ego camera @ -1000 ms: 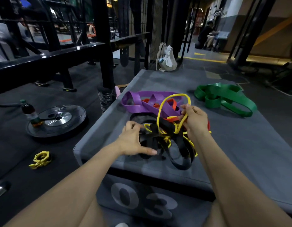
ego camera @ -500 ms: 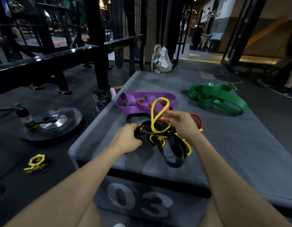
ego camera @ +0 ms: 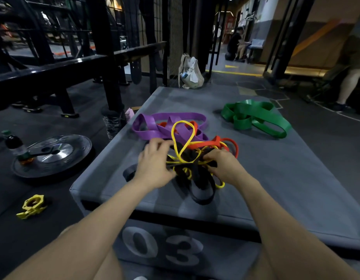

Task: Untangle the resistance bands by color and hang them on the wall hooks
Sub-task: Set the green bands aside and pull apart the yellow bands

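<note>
The tangle of yellow band [ego camera: 182,138] and black band [ego camera: 201,184], near the tabletop's [ego camera: 276,178] front edge, is gripped by the left hand [ego camera: 154,168] and right hand [ego camera: 223,168]. Untangling is under way; yellow must be worked free next.

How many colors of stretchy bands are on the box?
5: green band apart at far right; purple band, orange band, yellow band, black band tangled together. More may be hidden.

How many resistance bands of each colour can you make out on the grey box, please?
Green band, lying apart from the rest: 1
Purple band: 1
Orange-red band: at least 1; the tangle hides whether it is more
Yellow band: 1
Black band: at least 1
Total: 5 colours, at least 5 bands
</note>
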Demonstrator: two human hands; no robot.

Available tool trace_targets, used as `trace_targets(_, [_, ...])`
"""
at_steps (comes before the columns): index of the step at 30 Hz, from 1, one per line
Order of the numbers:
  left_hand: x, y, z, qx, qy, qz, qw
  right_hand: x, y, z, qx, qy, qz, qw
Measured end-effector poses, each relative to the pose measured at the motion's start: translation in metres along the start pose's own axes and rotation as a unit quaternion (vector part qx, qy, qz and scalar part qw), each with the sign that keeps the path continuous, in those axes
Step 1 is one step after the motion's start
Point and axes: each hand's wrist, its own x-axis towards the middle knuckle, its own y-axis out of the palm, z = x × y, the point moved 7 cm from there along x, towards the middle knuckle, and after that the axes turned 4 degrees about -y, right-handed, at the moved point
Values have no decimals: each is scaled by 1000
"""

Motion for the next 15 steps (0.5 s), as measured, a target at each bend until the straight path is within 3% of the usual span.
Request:
trace_targets(3, [-6, 22, -30, 29, 49, 35, 998, 3, 3, 7, -59, -23, 10, 998])
trace_targets(9, [-8, 61, -33, 95, -52, 118, 987, 6, -7, 11, 18, -33, -49, 998])
trace_targets(15, [4, 61, -19, -7, -90, 174, 981, 9, 9, 10, -60, -49, 21, 997])
